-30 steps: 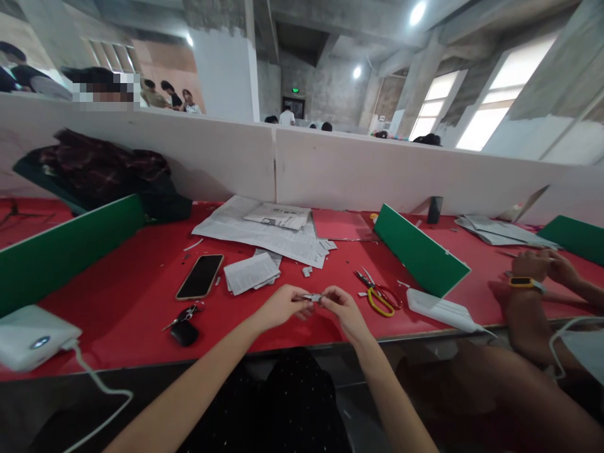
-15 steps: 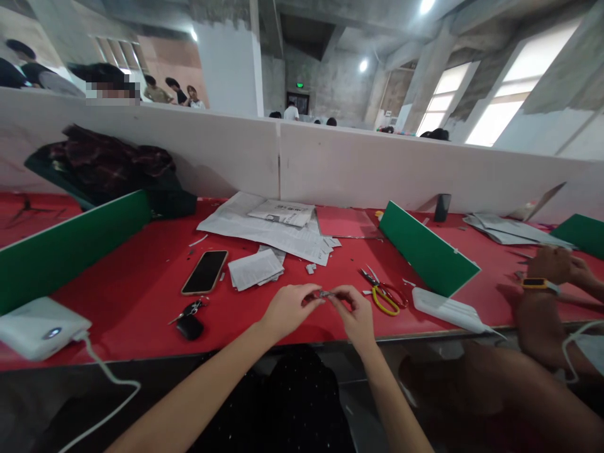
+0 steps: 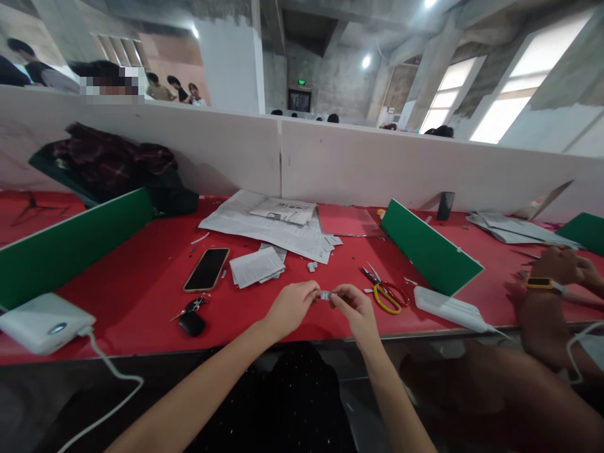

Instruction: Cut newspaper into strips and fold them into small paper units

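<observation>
Between my two hands is a small piece of printed paper, held just above the red table near its front edge. My left hand pinches its left end with thumb and fingertips. At the other end, my right hand is closed on it the same way. The fingers cover part of the paper, so its full shape cannot be made out. Folded newspaper pieces lie to the left beyond my hands. Scissors with red handles and a yellow-handled cutting tool rest right of my right hand.
A phone and keys with a black fob lie at left, near a white box with a cable. Newspaper sheets spread at the back. A green divider and white power strip stand right, beside a co-worker's hands.
The paper piece now shows flatter and wider between my fingertips, and my fingers have shifted slightly around it. The view has moved a little; the things on the table stay in place.
</observation>
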A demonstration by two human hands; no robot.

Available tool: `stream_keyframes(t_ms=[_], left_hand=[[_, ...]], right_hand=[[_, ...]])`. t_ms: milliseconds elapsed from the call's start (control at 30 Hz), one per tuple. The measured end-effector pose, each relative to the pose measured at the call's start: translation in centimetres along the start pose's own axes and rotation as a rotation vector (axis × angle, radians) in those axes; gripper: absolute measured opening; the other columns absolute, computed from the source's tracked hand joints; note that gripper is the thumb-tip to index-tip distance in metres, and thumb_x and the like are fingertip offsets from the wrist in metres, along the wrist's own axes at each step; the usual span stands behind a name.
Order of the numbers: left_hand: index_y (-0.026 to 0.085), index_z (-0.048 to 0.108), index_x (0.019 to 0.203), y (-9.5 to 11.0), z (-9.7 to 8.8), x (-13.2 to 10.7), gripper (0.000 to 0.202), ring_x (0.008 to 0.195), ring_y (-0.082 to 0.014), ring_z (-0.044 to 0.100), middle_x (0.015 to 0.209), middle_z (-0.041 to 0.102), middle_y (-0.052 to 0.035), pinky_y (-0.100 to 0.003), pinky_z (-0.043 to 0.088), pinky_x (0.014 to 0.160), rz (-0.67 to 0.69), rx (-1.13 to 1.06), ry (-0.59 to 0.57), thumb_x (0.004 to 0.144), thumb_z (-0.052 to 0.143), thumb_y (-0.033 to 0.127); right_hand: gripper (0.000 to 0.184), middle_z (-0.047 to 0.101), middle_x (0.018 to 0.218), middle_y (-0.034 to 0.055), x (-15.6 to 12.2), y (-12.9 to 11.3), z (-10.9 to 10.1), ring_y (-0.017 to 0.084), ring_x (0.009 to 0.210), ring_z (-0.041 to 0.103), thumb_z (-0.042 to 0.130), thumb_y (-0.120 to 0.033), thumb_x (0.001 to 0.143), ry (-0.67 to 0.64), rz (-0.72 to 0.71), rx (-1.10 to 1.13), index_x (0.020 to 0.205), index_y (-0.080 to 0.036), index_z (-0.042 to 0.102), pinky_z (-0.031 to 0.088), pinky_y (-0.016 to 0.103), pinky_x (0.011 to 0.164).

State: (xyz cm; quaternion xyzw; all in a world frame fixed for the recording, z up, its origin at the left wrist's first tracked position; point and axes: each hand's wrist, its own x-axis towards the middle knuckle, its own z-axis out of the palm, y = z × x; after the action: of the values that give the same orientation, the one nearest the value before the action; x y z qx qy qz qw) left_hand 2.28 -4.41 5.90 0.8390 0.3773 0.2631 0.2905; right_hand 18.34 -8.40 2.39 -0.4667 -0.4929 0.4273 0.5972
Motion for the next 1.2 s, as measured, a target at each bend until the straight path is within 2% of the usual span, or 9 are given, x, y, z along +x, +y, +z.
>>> stream_keyframes(t_ms=[367, 467, 600, 700, 800, 967, 1067, 1200], left_hand=[[0.016, 0.054, 0.076, -0.8, -0.6, 0.4, 0.022, 0.065, -0.0131, 0.058, 0.070, 0.061, -0.0022, -0.025, 0.045, 0.065, 0.003, -0.410, -0.055, 0.087, 0.039, 0.028], [0.016, 0.056, 0.078, -2.4, -0.8, 0.9, 0.021, 0.063, -0.0141, 0.058, 0.069, 0.062, -0.0029, -0.026, 0.045, 0.063, -0.081, -0.334, 0.000, 0.085, 0.041, 0.028], [0.018, 0.062, 0.082, -5.0, -0.7, 1.7, 0.015, 0.066, -0.0173, 0.059, 0.070, 0.064, -0.0032, -0.030, 0.043, 0.068, -0.144, 0.001, 0.080, 0.080, 0.049, 0.022], [0.018, 0.065, 0.076, -6.0, -0.5, 2.3, 0.013, 0.081, -0.0225, 0.057, 0.083, 0.063, -0.0072, -0.033, 0.041, 0.073, -0.137, 0.278, 0.092, 0.078, 0.053, 0.022], [0.014, 0.065, 0.071, -6.3, 0.2, 3.2, 0.022, 0.089, -0.0274, 0.053, 0.088, 0.059, -0.0125, -0.038, 0.039, 0.079, -0.138, 0.440, 0.064, 0.081, 0.050, 0.027], [0.013, 0.062, 0.095, -7.2, 1.9, 6.4, 0.023, 0.102, -0.0293, 0.047, 0.102, 0.057, -0.0147, -0.041, 0.035, 0.088, -0.145, 0.392, 0.094, 0.082, 0.046, 0.022], [0.015, 0.064, 0.086, -8.2, 2.5, 8.6, 0.017, 0.103, -0.0304, 0.048, 0.099, 0.058, -0.0131, -0.040, 0.036, 0.087, -0.169, 0.310, 0.099, 0.075, 0.058, 0.026], [0.016, 0.061, 0.078, -9.2, 2.9, 9.6, 0.021, 0.097, -0.0272, 0.051, 0.091, 0.061, -0.0090, -0.036, 0.037, 0.085, -0.215, 0.131, 0.141, 0.060, 0.071, 0.017]], right_hand=[[0.013, 0.059, 0.064, -0.0019, 0.2, 1.5, 0.2, 0.013, 0.062, 0.054, 0.066, -0.030, 0.071, -0.036, 0.059, 0.128, 0.077, -0.020, 0.061, 0.044, 0.027, 0.066], [0.015, 0.060, 0.066, -0.0013, 0.2, 2.0, 0.0, 0.013, 0.062, 0.054, 0.066, -0.032, 0.071, 0.018, 0.039, 0.086, 0.078, -0.020, 0.061, 0.044, 0.027, 0.066], [0.019, 0.062, 0.074, 0.0014, 1.2, 2.8, -1.5, 0.015, 0.070, 0.056, 0.066, -0.034, 0.070, 0.143, -0.019, -0.036, 0.080, -0.019, 0.061, 0.045, 0.029, 0.069], [0.023, 0.066, 0.079, 0.0044, 3.3, 3.2, -2.8, 0.018, 0.075, 0.058, 0.065, -0.037, 0.070, 0.150, -0.045, -0.152, 0.083, -0.018, 0.064, 0.044, 0.031, 0.071], [0.024, 0.067, 0.078, 0.0048, 6.4, 3.6, -3.6, 0.019, 0.075, 0.058, 0.064, -0.038, 0.069, 0.110, -0.085, -0.239, 0.082, -0.017, 0.067, 0.043, 0.033, 0.074], [0.024, 0.065, 0.073, 0.0027, 10.5, 5.4, -3.7, 0.018, 0.073, 0.056, 0.065, -0.038, 0.065, 0.134, -0.114, -0.176, 0.076, -0.016, 0.065, 0.043, 0.032, 0.074], [0.025, 0.065, 0.072, 0.0026, 10.9, 6.4, -3.8, 0.016, 0.071, 0.056, 0.066, -0.038, 0.063, 0.139, -0.095, -0.131, 0.076, -0.016, 0.065, 0.044, 0.031, 0.072], [0.030, 0.066, 0.075, 0.0029, 10.4, 6.6, -4.0, 0.016, 0.069, 0.059, 0.067, -0.040, 0.063, 0.131, -0.041, -0.043, 0.081, -0.016, 0.065, 0.047, 0.032, 0.071]])
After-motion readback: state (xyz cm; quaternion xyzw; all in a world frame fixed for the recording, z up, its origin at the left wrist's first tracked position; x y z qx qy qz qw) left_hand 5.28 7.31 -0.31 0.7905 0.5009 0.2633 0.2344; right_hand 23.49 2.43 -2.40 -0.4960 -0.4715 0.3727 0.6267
